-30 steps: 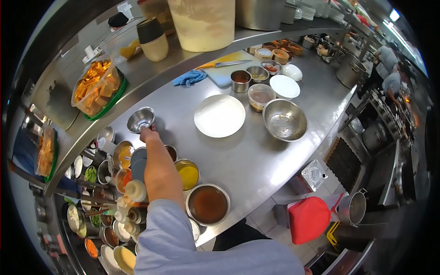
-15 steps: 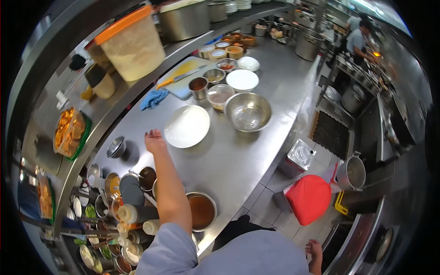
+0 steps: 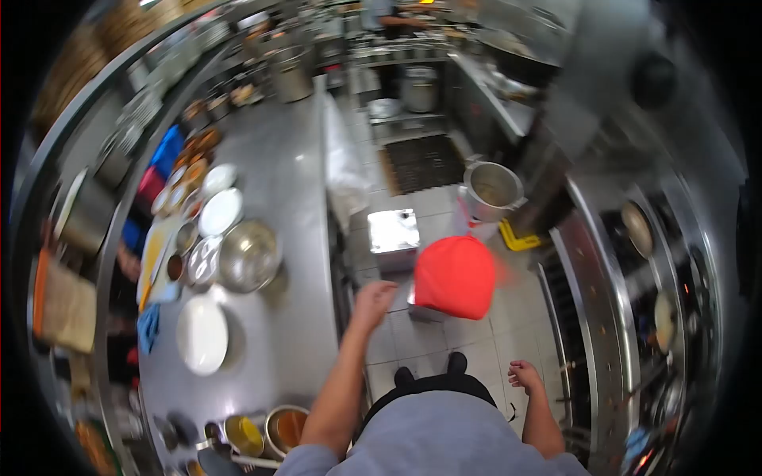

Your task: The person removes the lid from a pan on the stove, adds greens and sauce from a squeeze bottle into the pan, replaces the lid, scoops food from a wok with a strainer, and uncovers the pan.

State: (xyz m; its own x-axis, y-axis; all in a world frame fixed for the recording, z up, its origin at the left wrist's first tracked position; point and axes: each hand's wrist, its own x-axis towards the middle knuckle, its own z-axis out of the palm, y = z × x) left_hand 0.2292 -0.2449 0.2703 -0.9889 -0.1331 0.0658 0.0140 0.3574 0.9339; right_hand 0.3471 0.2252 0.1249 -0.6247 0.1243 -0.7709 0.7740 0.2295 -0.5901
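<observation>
My left hand (image 3: 376, 303) is held out past the counter's edge over the floor, loosely open with nothing visible in it. Its fingers are slightly blurred. Closest to it are a red-covered container (image 3: 454, 278) and a silver square tin (image 3: 394, 232), both apart from the hand. My right hand (image 3: 524, 374) hangs by my side, empty, its fingers loosely bent and apart. On the steel counter (image 3: 298, 198) to the left lie a white oval plate (image 3: 202, 335), a metal bowl (image 3: 249, 255) and a blue cloth (image 3: 148, 327).
A large metal pot (image 3: 482, 211) stands beyond the red cover, near a yellow object (image 3: 520, 236). A dark floor mat (image 3: 422, 163) lies farther off. Cooking equipment (image 3: 591, 270) lines the right side. A person (image 3: 379, 14) stands at the far end.
My view has turned right, toward the aisle. My left hand has gone from beside the white plate to over the floor near the red cover. My right hand stays low at my side.
</observation>
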